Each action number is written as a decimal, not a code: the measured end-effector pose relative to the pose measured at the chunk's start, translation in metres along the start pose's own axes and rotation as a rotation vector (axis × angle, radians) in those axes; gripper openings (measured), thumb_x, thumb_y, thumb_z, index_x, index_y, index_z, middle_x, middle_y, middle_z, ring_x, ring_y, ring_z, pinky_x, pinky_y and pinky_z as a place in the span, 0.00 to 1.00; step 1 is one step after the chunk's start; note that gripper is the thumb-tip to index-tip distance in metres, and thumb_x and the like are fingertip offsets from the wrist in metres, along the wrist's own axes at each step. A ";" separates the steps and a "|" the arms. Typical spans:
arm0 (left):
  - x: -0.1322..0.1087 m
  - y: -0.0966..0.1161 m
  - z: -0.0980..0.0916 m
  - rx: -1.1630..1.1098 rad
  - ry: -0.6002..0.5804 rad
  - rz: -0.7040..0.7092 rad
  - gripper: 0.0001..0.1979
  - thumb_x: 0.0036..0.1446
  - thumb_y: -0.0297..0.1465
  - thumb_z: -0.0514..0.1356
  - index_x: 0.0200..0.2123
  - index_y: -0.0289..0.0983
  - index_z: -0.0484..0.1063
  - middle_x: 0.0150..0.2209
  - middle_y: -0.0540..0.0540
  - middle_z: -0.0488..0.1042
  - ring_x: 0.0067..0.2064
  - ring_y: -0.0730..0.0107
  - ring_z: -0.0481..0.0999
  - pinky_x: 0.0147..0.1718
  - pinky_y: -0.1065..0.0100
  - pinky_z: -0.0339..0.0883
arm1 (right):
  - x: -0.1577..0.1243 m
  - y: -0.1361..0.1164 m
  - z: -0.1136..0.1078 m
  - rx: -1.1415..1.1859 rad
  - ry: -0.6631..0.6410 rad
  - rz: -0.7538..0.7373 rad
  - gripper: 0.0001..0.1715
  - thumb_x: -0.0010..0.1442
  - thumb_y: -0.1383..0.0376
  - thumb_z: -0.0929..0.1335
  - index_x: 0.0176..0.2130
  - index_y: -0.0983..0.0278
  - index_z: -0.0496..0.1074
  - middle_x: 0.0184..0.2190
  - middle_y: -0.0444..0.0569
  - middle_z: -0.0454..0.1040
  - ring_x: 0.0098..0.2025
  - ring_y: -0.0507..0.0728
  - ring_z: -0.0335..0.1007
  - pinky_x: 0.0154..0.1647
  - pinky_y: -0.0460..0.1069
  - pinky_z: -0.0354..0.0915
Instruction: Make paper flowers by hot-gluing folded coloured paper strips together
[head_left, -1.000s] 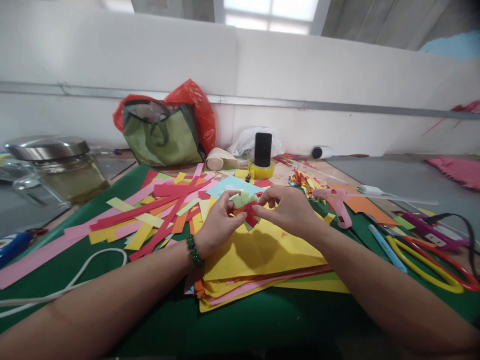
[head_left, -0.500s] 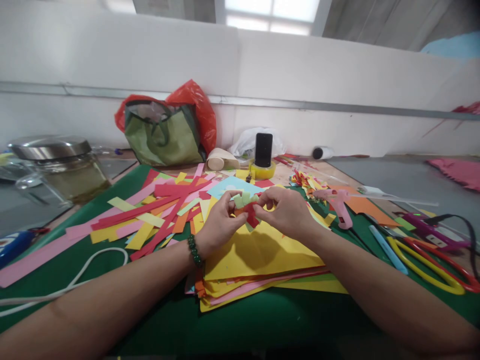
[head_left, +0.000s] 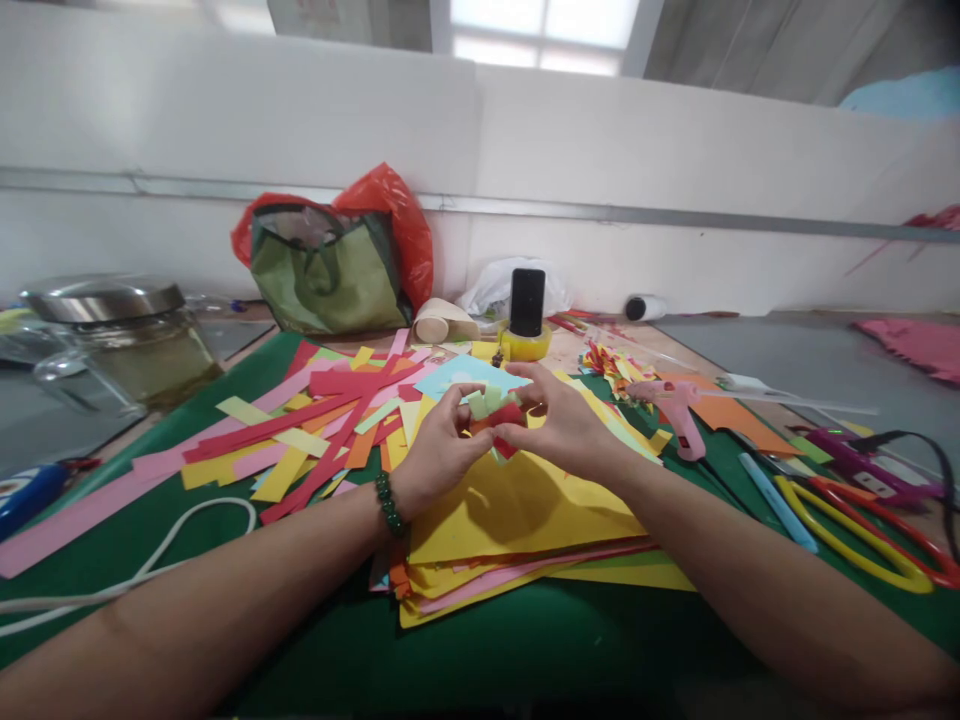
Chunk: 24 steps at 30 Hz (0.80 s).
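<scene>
Between my two hands is a small folded paper piece [head_left: 491, 403] in pale green, red and orange, held above a stack of yellow paper sheets [head_left: 480, 520]. My left hand [head_left: 442, 440], with a dark green bead bracelet [head_left: 388, 503] at the wrist, pinches its left side. My right hand [head_left: 559, 425] is curled about its right side, thumb and fingertips at the red part. Fingers cover some of the piece. Just behind the hands lies a light blue sheet [head_left: 465, 372]. Cut paper strips [head_left: 300, 425] in several colours are heaped to the left.
To the right lie a pink glue gun [head_left: 681, 415], a light blue stick-like item [head_left: 778, 502], and scissors with yellow and red handles [head_left: 855, 535]. A glass jug [head_left: 142, 350] stands at left, a white cable [head_left: 180, 520] before it. A phone [head_left: 527, 302] stands behind yellow tape [head_left: 525, 346].
My right hand has shifted its grip: its fingers are more arched and its thumb has moved left and lower on the paper piece. My left hand stays nearly still.
</scene>
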<state>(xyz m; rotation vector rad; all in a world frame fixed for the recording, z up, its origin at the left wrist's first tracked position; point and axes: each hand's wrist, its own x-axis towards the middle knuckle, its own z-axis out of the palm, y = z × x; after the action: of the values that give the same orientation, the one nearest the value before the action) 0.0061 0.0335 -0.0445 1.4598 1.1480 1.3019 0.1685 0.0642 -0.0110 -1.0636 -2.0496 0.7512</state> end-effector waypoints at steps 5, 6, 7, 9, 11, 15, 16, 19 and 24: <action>0.000 -0.001 0.001 -0.017 -0.018 -0.003 0.25 0.45 0.32 0.65 0.47 0.37 0.62 0.26 0.54 0.70 0.28 0.73 0.71 0.26 0.72 0.61 | 0.001 0.000 0.005 0.039 0.008 -0.015 0.33 0.46 0.69 0.68 0.53 0.67 0.63 0.26 0.41 0.70 0.29 0.53 0.68 0.33 0.48 0.64; 0.000 -0.001 0.001 -0.017 -0.027 -0.005 0.25 0.44 0.32 0.65 0.47 0.37 0.62 0.27 0.54 0.71 0.28 0.73 0.71 0.26 0.72 0.61 | 0.001 0.000 0.005 0.043 0.001 -0.012 0.33 0.47 0.69 0.67 0.53 0.67 0.63 0.25 0.39 0.69 0.28 0.52 0.67 0.32 0.48 0.63; -0.001 -0.001 0.002 -0.023 -0.039 -0.005 0.25 0.44 0.32 0.64 0.47 0.37 0.61 0.28 0.53 0.73 0.28 0.73 0.72 0.27 0.71 0.62 | 0.001 0.000 0.005 0.046 -0.009 -0.008 0.33 0.46 0.70 0.67 0.53 0.67 0.63 0.24 0.38 0.67 0.27 0.52 0.66 0.30 0.47 0.62; -0.001 0.000 0.002 -0.042 -0.065 0.003 0.26 0.44 0.31 0.64 0.48 0.37 0.61 0.31 0.51 0.74 0.31 0.71 0.74 0.29 0.70 0.64 | 0.001 0.000 0.004 0.047 -0.036 0.005 0.33 0.46 0.71 0.66 0.53 0.68 0.62 0.22 0.37 0.65 0.26 0.51 0.64 0.28 0.46 0.61; -0.001 0.000 0.003 -0.055 -0.083 0.013 0.26 0.45 0.31 0.64 0.48 0.37 0.60 0.34 0.49 0.75 0.35 0.68 0.75 0.32 0.69 0.66 | 0.001 0.000 0.004 0.043 -0.049 0.013 0.33 0.46 0.71 0.66 0.54 0.68 0.62 0.21 0.36 0.63 0.25 0.50 0.62 0.27 0.46 0.60; -0.001 0.001 0.002 -0.018 -0.086 0.027 0.26 0.45 0.30 0.63 0.49 0.35 0.61 0.33 0.47 0.75 0.37 0.65 0.76 0.34 0.67 0.68 | 0.000 -0.002 0.005 0.012 -0.040 -0.005 0.32 0.47 0.71 0.66 0.53 0.69 0.62 0.21 0.35 0.62 0.25 0.51 0.61 0.28 0.46 0.59; -0.001 0.001 0.002 -0.009 -0.085 0.032 0.26 0.45 0.29 0.62 0.49 0.34 0.61 0.33 0.47 0.75 0.38 0.65 0.76 0.34 0.66 0.68 | 0.000 -0.002 0.005 0.000 -0.040 -0.010 0.32 0.47 0.71 0.66 0.53 0.68 0.62 0.21 0.36 0.62 0.25 0.51 0.62 0.28 0.46 0.59; -0.001 0.000 0.001 0.010 -0.084 0.042 0.26 0.45 0.27 0.62 0.50 0.34 0.62 0.33 0.47 0.74 0.38 0.65 0.76 0.35 0.67 0.68 | 0.000 -0.001 0.005 -0.021 -0.039 -0.021 0.32 0.47 0.71 0.66 0.53 0.67 0.62 0.23 0.37 0.64 0.26 0.51 0.64 0.30 0.46 0.60; -0.001 -0.002 0.000 -0.008 -0.072 0.042 0.26 0.46 0.27 0.62 0.50 0.36 0.63 0.36 0.47 0.74 0.39 0.65 0.76 0.36 0.66 0.69 | -0.001 0.000 0.006 -0.027 -0.035 -0.042 0.32 0.48 0.71 0.66 0.54 0.66 0.62 0.24 0.39 0.67 0.27 0.51 0.65 0.31 0.46 0.62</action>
<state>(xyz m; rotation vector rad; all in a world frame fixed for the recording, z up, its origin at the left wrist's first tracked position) 0.0061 0.0329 -0.0466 1.5199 1.0691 1.2708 0.1643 0.0628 -0.0149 -1.0254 -2.1109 0.7278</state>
